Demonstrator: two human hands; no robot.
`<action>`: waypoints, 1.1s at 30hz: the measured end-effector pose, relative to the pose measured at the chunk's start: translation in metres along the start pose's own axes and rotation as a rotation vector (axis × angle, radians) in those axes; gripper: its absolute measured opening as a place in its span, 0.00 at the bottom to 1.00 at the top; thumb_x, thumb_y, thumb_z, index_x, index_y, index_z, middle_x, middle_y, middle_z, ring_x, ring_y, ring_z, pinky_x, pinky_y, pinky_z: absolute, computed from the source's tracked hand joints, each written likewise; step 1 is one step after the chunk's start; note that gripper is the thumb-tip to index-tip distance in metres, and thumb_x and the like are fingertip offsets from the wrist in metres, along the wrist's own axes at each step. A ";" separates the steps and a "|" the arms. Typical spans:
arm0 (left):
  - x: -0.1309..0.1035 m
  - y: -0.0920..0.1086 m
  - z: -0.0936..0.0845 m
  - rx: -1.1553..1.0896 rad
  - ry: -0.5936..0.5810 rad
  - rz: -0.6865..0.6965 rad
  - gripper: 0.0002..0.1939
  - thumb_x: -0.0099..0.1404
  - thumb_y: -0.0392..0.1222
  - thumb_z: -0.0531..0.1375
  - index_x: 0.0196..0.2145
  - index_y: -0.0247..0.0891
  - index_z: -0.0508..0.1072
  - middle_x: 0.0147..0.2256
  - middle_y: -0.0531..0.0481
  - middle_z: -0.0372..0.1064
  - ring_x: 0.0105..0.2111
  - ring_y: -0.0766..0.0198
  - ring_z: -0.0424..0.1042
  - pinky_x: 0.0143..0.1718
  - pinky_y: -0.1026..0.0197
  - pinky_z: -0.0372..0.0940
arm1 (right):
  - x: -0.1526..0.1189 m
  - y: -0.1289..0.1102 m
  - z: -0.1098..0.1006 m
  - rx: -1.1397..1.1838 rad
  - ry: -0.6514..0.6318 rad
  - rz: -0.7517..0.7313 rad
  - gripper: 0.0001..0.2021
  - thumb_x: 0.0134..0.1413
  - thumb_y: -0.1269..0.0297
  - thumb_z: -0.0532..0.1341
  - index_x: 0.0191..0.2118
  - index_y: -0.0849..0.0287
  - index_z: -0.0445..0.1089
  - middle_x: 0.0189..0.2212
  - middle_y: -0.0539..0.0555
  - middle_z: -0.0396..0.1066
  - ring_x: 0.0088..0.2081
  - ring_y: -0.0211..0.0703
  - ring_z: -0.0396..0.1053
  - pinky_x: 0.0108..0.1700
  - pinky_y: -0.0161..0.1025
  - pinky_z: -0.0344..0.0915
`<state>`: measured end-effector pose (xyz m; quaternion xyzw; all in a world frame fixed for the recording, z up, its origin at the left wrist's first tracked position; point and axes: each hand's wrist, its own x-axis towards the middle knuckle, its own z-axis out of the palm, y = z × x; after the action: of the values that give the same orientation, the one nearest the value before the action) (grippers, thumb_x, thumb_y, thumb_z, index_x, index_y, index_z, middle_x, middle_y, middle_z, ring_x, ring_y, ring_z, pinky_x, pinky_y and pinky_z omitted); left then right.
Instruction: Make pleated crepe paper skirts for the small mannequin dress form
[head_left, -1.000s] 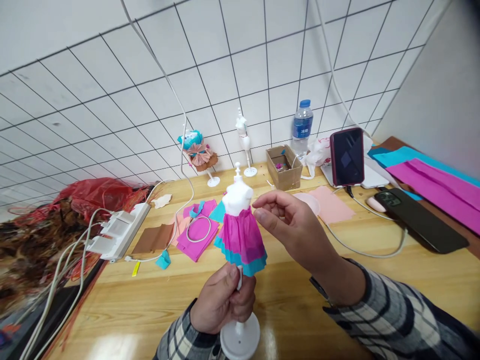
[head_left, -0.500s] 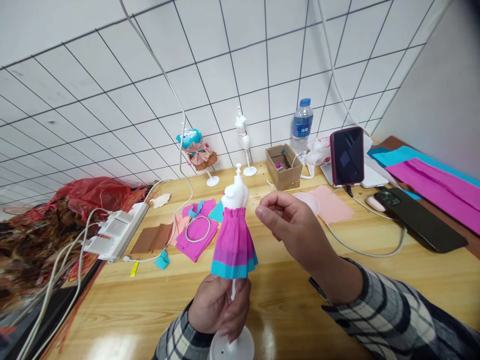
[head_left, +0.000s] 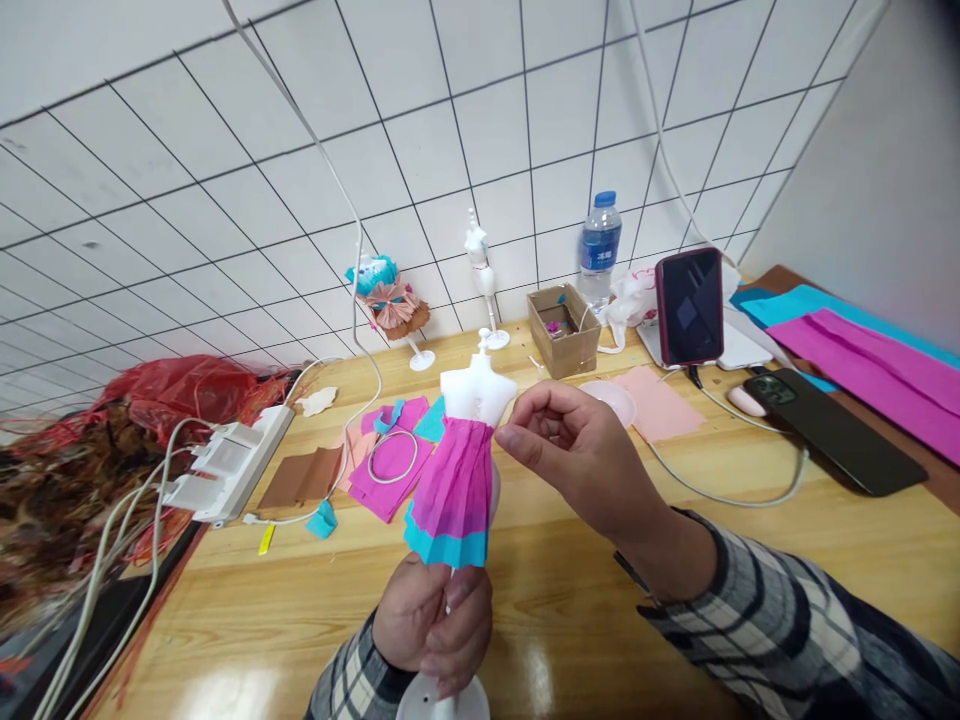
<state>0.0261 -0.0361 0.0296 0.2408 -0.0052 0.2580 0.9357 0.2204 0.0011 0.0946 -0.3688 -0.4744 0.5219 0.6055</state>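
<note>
My left hand (head_left: 435, 615) is wrapped around the thin stand of a small white mannequin (head_left: 477, 388), just above its round base. Pleated crepe paper forms a magenta skirt (head_left: 454, 475) with a blue hem on the mannequin, gathered at the waist. Its back edge leaves part of the white hip bare on the right. Close beside the waist, my right hand (head_left: 574, 445) has thumb and forefinger pinched together. Whatever those fingertips hold, if anything, is too small to make out.
Magenta paper pieces (head_left: 382, 490) and brown paper (head_left: 300, 477) lie left. Behind stand a dressed mannequin (head_left: 397, 310), a bare one (head_left: 484, 280), a cardboard box (head_left: 564, 340) and a water bottle (head_left: 600, 250). Phones (head_left: 836, 430) and cables lie right; a power strip (head_left: 244, 470) sits left.
The mannequin has been turned on its stand, so its torso now shows broad and the skirt's opening side faces right. My right hand has come closer to the waist.
</note>
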 end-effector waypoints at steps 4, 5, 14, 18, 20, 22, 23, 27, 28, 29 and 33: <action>-0.003 -0.003 -0.001 -0.025 0.005 -0.052 0.17 0.73 0.43 0.43 0.26 0.39 0.57 0.13 0.62 0.47 0.07 0.76 0.42 0.10 0.73 0.55 | -0.001 0.000 0.001 -0.028 0.030 -0.024 0.14 0.45 0.57 0.70 0.28 0.58 0.66 0.20 0.44 0.62 0.22 0.32 0.56 0.22 0.32 0.52; -0.004 -0.005 -0.002 -0.025 0.010 -0.061 0.17 0.73 0.44 0.44 0.26 0.39 0.57 0.13 0.62 0.47 0.07 0.76 0.42 0.10 0.74 0.55 | -0.001 -0.001 0.002 -0.031 0.041 -0.026 0.15 0.45 0.57 0.71 0.27 0.58 0.66 0.20 0.44 0.61 0.22 0.32 0.56 0.22 0.32 0.52; 0.006 0.001 -0.004 -0.109 0.045 0.042 0.14 0.72 0.45 0.46 0.29 0.40 0.60 0.12 0.63 0.48 0.06 0.78 0.38 0.07 0.75 0.52 | 0.010 0.011 -0.005 -0.039 0.074 0.052 0.14 0.48 0.56 0.68 0.31 0.57 0.65 0.22 0.43 0.60 0.20 0.31 0.54 0.20 0.30 0.53; 0.007 0.008 -0.004 -0.263 0.049 0.143 0.13 0.72 0.43 0.49 0.28 0.41 0.60 0.10 0.66 0.45 0.04 0.80 0.33 0.05 0.77 0.49 | 0.005 0.013 -0.004 -0.159 0.069 -0.040 0.10 0.54 0.57 0.64 0.36 0.56 0.64 0.22 0.43 0.56 0.21 0.32 0.54 0.21 0.31 0.54; 0.005 0.009 -0.004 -0.239 0.110 0.157 0.13 0.71 0.43 0.50 0.28 0.41 0.59 0.09 0.68 0.43 0.03 0.80 0.31 0.04 0.76 0.46 | -0.003 0.012 -0.003 -0.404 0.033 -0.300 0.06 0.55 0.61 0.63 0.37 0.55 0.66 0.23 0.45 0.58 0.24 0.34 0.57 0.25 0.33 0.56; 0.003 0.009 -0.004 -0.174 0.178 0.127 0.14 0.71 0.45 0.50 0.27 0.41 0.60 0.09 0.68 0.42 0.03 0.80 0.28 0.03 0.75 0.44 | -0.011 0.010 -0.003 -0.701 -0.077 -0.645 0.05 0.57 0.66 0.61 0.40 0.51 0.70 0.25 0.47 0.64 0.27 0.36 0.60 0.28 0.36 0.57; 0.003 0.010 -0.003 -0.142 0.197 0.103 0.15 0.71 0.46 0.49 0.27 0.41 0.60 0.08 0.67 0.41 0.03 0.80 0.27 0.03 0.75 0.42 | -0.015 0.010 -0.004 -0.830 -0.148 -0.783 0.09 0.58 0.68 0.60 0.43 0.48 0.71 0.26 0.48 0.66 0.27 0.37 0.61 0.29 0.37 0.56; 0.006 0.008 0.002 -0.088 0.160 0.061 0.18 0.72 0.48 0.45 0.26 0.40 0.61 0.09 0.65 0.39 0.04 0.78 0.29 0.03 0.73 0.42 | -0.022 0.013 -0.005 -1.082 -0.256 -0.953 0.14 0.59 0.72 0.57 0.47 0.47 0.70 0.25 0.47 0.68 0.26 0.38 0.59 0.28 0.38 0.54; 0.007 0.008 0.003 -0.091 0.136 0.076 0.17 0.73 0.47 0.44 0.27 0.40 0.61 0.10 0.65 0.40 0.04 0.78 0.30 0.04 0.74 0.43 | -0.022 0.015 -0.004 -1.070 -0.233 -0.936 0.13 0.59 0.71 0.57 0.45 0.48 0.71 0.25 0.48 0.69 0.26 0.38 0.59 0.28 0.38 0.55; 0.008 0.007 0.004 -0.084 0.122 0.100 0.16 0.73 0.46 0.44 0.29 0.41 0.61 0.10 0.65 0.41 0.05 0.77 0.31 0.04 0.74 0.44 | -0.022 0.016 -0.003 -1.022 -0.201 -0.892 0.10 0.59 0.71 0.58 0.42 0.49 0.71 0.25 0.48 0.69 0.27 0.38 0.61 0.29 0.38 0.56; 0.010 0.008 0.005 0.198 0.259 0.313 0.16 0.73 0.47 0.44 0.31 0.40 0.64 0.15 0.62 0.43 0.10 0.76 0.38 0.11 0.74 0.50 | -0.019 0.021 0.009 -0.548 -0.091 -0.359 0.04 0.58 0.62 0.59 0.34 0.56 0.69 0.27 0.50 0.68 0.26 0.36 0.62 0.26 0.35 0.60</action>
<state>0.0312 -0.0277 0.0384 0.2924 0.1030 0.4281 0.8489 0.2061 -0.0144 0.0737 -0.4049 -0.6812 0.2756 0.5441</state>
